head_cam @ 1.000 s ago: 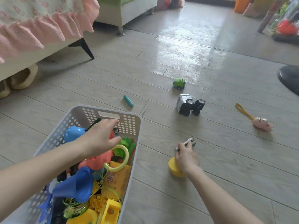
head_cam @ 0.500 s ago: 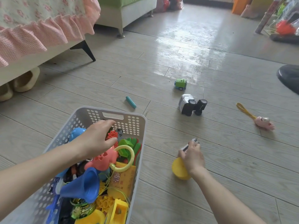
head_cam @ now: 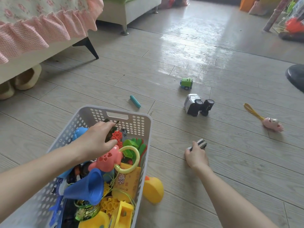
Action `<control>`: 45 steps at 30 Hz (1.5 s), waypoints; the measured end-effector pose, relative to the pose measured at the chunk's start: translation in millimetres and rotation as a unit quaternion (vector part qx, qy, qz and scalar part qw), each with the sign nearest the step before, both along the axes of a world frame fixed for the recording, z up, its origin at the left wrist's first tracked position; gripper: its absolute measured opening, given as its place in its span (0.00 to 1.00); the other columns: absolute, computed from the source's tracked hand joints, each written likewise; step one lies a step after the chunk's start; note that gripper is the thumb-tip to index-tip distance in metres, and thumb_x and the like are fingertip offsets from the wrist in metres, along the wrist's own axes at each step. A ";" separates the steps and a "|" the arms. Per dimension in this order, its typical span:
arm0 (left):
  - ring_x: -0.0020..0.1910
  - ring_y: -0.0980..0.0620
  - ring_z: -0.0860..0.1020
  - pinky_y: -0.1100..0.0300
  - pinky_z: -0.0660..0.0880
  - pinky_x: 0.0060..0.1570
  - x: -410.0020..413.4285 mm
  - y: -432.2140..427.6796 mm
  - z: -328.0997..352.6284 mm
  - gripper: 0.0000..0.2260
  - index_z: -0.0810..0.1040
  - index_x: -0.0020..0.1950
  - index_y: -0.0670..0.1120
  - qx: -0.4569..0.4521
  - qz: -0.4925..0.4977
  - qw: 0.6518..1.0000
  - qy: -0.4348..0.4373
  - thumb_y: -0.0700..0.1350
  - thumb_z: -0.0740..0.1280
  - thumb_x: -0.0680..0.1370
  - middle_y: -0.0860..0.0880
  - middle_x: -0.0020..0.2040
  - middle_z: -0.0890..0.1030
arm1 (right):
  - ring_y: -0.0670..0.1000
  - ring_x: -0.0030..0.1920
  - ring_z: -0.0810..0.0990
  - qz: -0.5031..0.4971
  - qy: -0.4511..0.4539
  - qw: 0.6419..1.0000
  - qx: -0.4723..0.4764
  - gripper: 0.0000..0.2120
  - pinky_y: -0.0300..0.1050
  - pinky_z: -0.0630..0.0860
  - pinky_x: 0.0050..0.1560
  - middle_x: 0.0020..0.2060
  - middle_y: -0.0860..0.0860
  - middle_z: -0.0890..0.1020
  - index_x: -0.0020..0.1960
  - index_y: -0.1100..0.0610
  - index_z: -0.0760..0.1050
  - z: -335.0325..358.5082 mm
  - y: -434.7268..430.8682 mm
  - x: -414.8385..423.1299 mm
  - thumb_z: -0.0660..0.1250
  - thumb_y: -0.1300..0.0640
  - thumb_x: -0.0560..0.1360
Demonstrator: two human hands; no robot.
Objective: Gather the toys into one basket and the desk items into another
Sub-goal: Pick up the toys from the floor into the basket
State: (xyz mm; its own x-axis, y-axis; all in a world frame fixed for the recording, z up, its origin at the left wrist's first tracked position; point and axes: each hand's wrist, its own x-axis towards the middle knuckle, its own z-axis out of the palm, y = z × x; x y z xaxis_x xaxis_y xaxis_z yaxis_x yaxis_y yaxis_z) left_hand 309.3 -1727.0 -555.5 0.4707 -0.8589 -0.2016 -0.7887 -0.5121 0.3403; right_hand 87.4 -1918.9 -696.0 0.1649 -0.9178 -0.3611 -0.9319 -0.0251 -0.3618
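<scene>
On the floor [head_cam: 230,162], to the right of the basket [head_cam: 144,122], the right hand [head_cam: 196,156] grips a small grey toy [head_cam: 199,144] with stripes. Its fingers curl round the toy, which sits low, at or just above the boards.

The left hand [head_cam: 97,140] is over the far end of the basket, fingers bent above a dark toy [head_cam: 111,129]. I cannot tell if it holds that toy or only touches it.

The basket is piled high with toys. A yellow duck [head_cam: 153,189] lies right beside its wall, outside. Farther off lie a white truck [head_cam: 195,104] on its side, a little green car [head_cam: 186,83], a teal stick [head_cam: 135,101] and a pink toy [head_cam: 272,124] with a yellow strap.

I think the step now is to bring the grey toy over and put it in. To do it well, lift it clear over the rim and set it in a low spot, since the pile is tall and things could slide out. The left hand could steady the basket. The duck is the nearest thing to grab next.
</scene>
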 end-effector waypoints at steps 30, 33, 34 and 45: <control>0.45 0.51 0.81 0.51 0.79 0.49 -22.6 -26.8 4.6 0.11 0.74 0.57 0.45 -0.175 0.161 0.868 0.436 0.48 0.64 0.77 0.48 0.46 0.80 | 0.48 0.35 0.75 0.354 -0.307 0.879 -0.089 0.13 0.42 0.73 0.35 0.43 0.49 0.77 0.59 0.55 0.68 121.2 90.1 89.3 0.61 0.51 0.78; 0.48 0.50 0.81 0.51 0.79 0.51 -13.4 -23.8 -5.7 0.14 0.72 0.61 0.44 -0.172 0.182 0.891 0.379 0.47 0.64 0.77 0.47 0.48 0.79 | 0.48 0.41 0.76 0.333 -0.302 0.891 -0.071 0.16 0.46 0.77 0.45 0.49 0.49 0.77 0.64 0.54 0.68 120.0 85.4 88.6 0.60 0.51 0.78; 0.49 0.49 0.80 0.50 0.79 0.51 -9.4 -22.1 -8.1 0.15 0.71 0.62 0.43 -0.172 0.188 0.895 0.366 0.48 0.64 0.77 0.47 0.49 0.79 | 0.49 0.41 0.78 0.312 -0.313 0.895 -0.065 0.15 0.48 0.78 0.45 0.50 0.50 0.78 0.64 0.54 0.68 119.3 82.7 87.3 0.60 0.52 0.78; 0.69 0.48 0.66 0.58 0.61 0.67 25.3 -12.7 -32.1 0.24 0.64 0.72 0.44 -0.120 0.024 0.992 0.020 0.46 0.63 0.77 0.43 0.69 0.68 | 0.48 0.62 0.71 0.347 -0.025 0.938 0.001 0.28 0.43 0.70 0.60 0.64 0.49 0.70 0.68 0.52 0.66 58.3 59.6 17.6 0.65 0.41 0.72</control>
